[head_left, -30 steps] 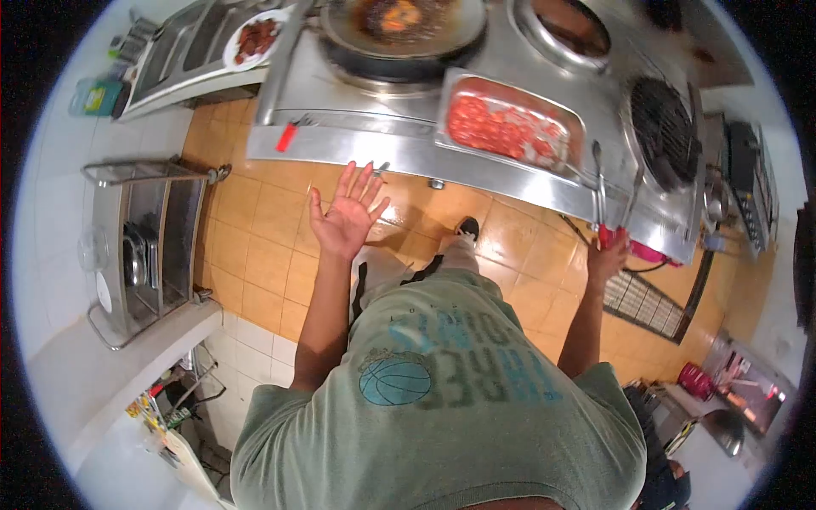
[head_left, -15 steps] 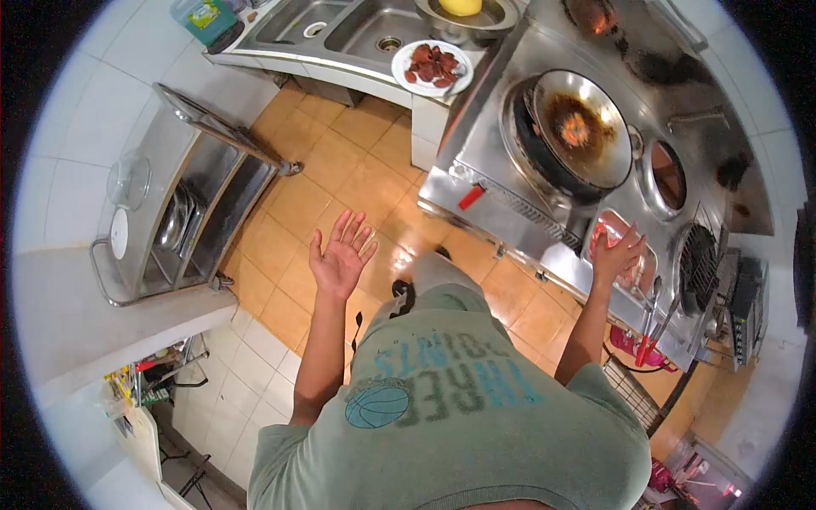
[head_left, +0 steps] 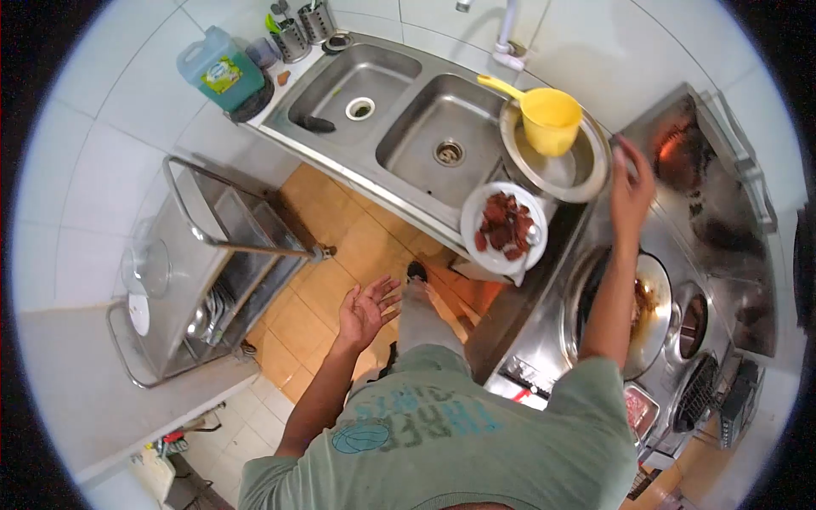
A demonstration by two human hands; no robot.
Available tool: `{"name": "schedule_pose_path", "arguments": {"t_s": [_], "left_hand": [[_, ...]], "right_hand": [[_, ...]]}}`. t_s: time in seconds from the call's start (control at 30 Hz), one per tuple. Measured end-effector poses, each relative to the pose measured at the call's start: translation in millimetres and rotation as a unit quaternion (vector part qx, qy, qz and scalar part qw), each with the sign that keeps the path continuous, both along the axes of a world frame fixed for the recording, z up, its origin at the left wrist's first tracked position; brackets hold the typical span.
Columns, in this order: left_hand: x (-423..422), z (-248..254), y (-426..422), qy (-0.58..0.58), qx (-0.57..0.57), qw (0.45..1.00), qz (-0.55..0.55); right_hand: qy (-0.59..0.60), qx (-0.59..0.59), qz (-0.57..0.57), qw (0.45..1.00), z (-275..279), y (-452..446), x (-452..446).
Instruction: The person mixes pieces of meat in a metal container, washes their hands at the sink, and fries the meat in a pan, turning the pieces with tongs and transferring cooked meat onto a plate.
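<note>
**Browned pieces [head_left: 501, 223] plated, red pieces [head_left: 636, 408] in the tray**

Stove [head_left: 548, 327], 3 o'clock; sink [head_left: 421, 127], 12. Shirt [head_left: 442, 442], 6: "THREE" partly readable. Pan [head_left: 656, 336], between 3 and 4, holds dark residue. Basin [head_left: 597, 174] at 2 bears a yellow dipper [head_left: 551, 119]. Jug [head_left: 242, 85], between 10 and 11: label unreadable. Plate [head_left: 470, 228], near 2. Tray [head_left: 653, 416], 4: apparently part cooked, part left. Right hand [head_left: 631, 191], between 2 and 3, empty, fingers parted beside the basin; left hand [head_left: 365, 316], 7, empty, fingers spread.

There're 2 sink bsns [head_left: 425, 119], 2 utensil cups [head_left: 293, 42], 1 ylw dipper [head_left: 551, 121].
</note>
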State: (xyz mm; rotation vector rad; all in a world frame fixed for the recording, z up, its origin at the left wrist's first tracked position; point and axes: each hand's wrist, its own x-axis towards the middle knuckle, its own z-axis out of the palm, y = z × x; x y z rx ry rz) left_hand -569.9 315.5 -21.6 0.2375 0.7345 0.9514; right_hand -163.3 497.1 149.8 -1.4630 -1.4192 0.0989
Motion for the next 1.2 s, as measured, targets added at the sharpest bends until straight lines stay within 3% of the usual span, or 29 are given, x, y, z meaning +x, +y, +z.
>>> {"name": "schedule_pose_path", "arguments": {"t_s": [0.03, 0.1, 0.17, 0.27, 0.37, 0.4, 0.47, 0.57, 0.67, 0.8, 0.93, 0.97, 1.0, 1.07, 1.2], "left_hand": [[-9, 6, 21, 0.008, 0.001, 1.0, 0.003], [-24, 20, 63, 0.018, -0.005, 1.0, 0.018], [-36, 31, 100, 0.022, -0.019, 0.999, 0.046], [-53, 32, 153, -0.044, -0.031, 0.997, 0.048], [-63, 20, 210, -0.127, -0.062, 0.989, 0.039], [-64, 16, 225, -0.161, -0.07, 0.984, 0.031], [-61, 11, 264, -0.21, -0.079, 0.974, -0.016], [-56, 4, 320, -0.225, -0.078, 0.966, -0.104], [-46, -6, 367, -0.242, -0.079, 0.952, -0.171], [-36, 5, 400, -0.202, -0.086, 0.956, -0.193], [-20, 8, 414, -0.185, -0.112, 0.953, -0.213], [-14, 10, 418, -0.177, -0.111, 0.953, -0.218], [-8, 14, 422, -0.167, -0.111, 0.954, -0.221], [10, 20, 432, -0.156, -0.108, 0.96, -0.206], [52, 35, 454, -0.122, -0.114, 0.972, -0.164]], "right_hand": [[0.006, -0.01, 0.032, 0.999, 4, 51, -17], [-0.132, 0.003, 0.036, 0.991, -14, 167, -27], [-0.098, -0.106, -0.006, 0.989, -43, 263, -33], [-0.189, -0.182, -0.03, 0.965, -104, 355, -18], [-0.248, -0.418, -0.015, 0.874, -95, 346, -36], [-0.254, -0.416, -0.011, 0.873, -99, 330, -39], [-0.241, -0.365, -0.025, 0.899, -98, 311, -38], [-0.268, -0.142, -0.075, 0.95, -106, 336, -18], [-0.304, -0.38, -0.151, 0.861, -96, 341, -37], [-0.331, -0.451, -0.159, 0.813, -82, 316, -63], [-0.228, -0.327, -0.19, 0.897, -96, 296, -70], [-0.118, -0.204, -0.146, 0.961, -92, 303, -68], [-0.014, -0.176, -0.081, 0.981, -68, 301, -83], [0.195, -0.112, 0.052, 0.973, -1, 294, -134], [0.23, -0.133, 0.076, 0.961, 6, 309, -162]]}}
